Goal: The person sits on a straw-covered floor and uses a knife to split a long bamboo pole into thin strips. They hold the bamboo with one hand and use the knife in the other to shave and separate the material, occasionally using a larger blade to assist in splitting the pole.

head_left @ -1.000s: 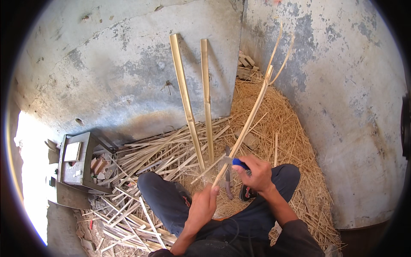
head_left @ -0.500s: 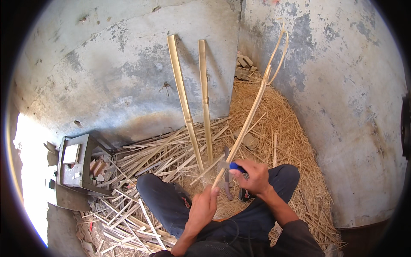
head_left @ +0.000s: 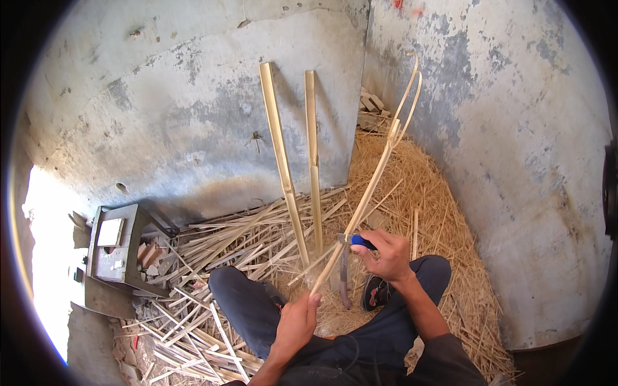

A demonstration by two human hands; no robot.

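Scene is brightly lit. Daylight glare burns out to white at an opening [head_left: 48,257] by the lower left corner of the wall [head_left: 193,116]. Soft shadows lie right of two leaning strips [head_left: 277,128]. Black vignetting rings the view; straight edges bow near the rim.

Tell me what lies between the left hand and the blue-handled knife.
In the head view, a bare stretch of the strip; the left hand grips its lower end, and the knife crosses it higher up.

pale split sticks [head_left: 199,347] litter the floor [head_left: 147,350] toward its left and far edges; straw-coloured shavings [head_left: 444,225] blanket its right.
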